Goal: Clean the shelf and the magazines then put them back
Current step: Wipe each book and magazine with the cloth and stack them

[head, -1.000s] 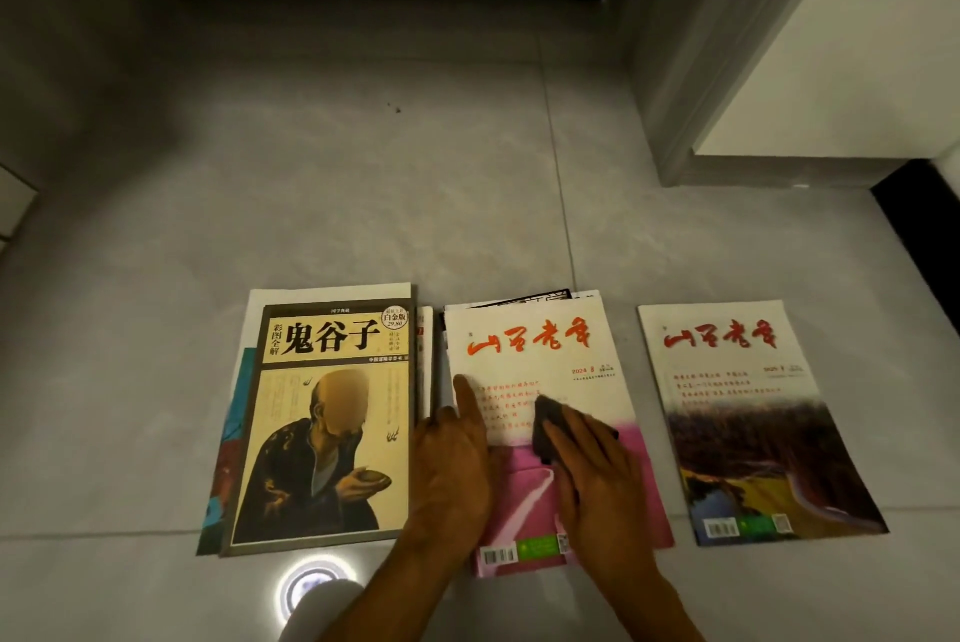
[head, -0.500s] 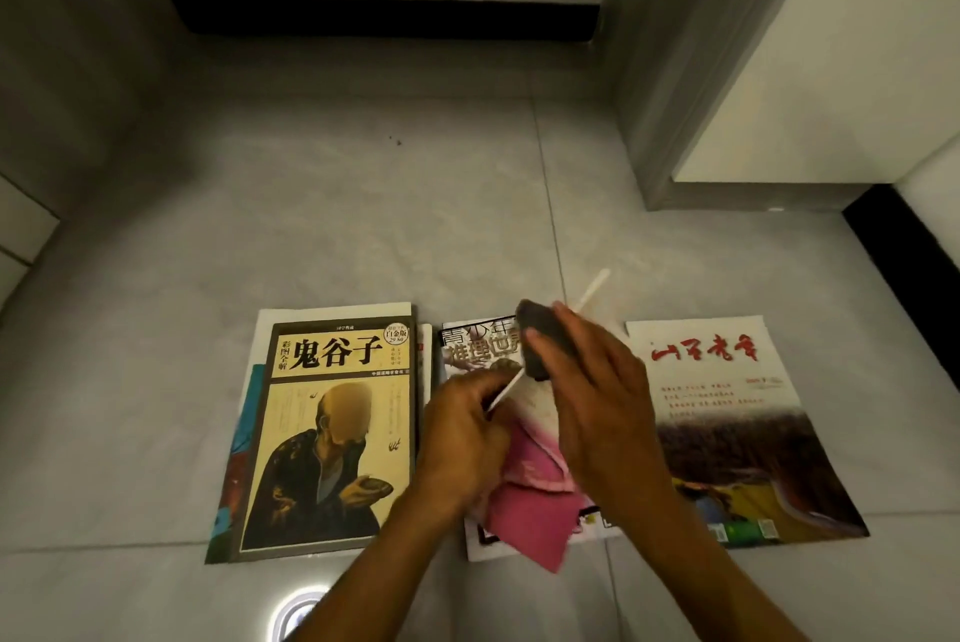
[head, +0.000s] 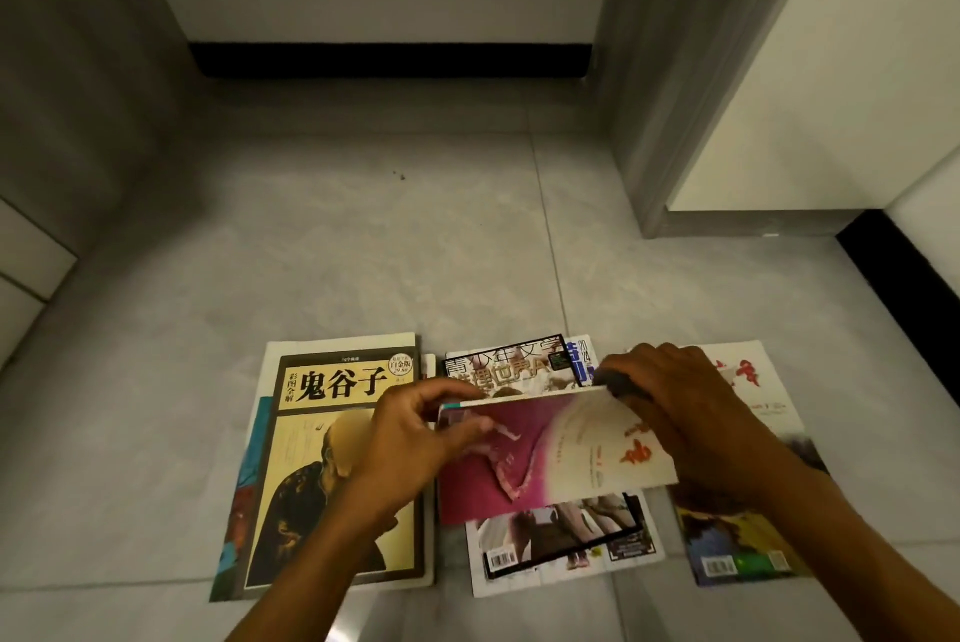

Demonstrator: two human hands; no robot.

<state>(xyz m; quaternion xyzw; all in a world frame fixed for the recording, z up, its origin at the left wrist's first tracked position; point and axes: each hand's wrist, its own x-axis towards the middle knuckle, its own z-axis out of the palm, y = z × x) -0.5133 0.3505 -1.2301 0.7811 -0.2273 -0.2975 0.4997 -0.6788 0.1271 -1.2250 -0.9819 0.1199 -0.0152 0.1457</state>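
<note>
I hold a pink and white magazine (head: 550, 454) lifted off the floor, turned sideways. My left hand (head: 410, 433) pinches its left end. My right hand (head: 680, 412) grips its right end together with a dark cloth (head: 621, 384) bunched under the fingers. Beneath it lies a stack of magazines (head: 561, 537) with a black-bordered cover on top. A yellow book with black title characters (head: 332, 464) lies to the left on other magazines. A magazine with red calligraphy (head: 748, 527) lies on the floor at the right, partly hidden by my right arm.
Everything lies on a grey tiled floor (head: 363, 251). A white wall with a black skirting (head: 389, 59) closes the back. A grey door frame (head: 654, 121) and a white panel stand at the right. A grey wall rises on the left.
The pink and white magazine went from flat on the stack, with the cloth on its cover, to lifted and turned sideways in both hands. The magazine beneath now shows.
</note>
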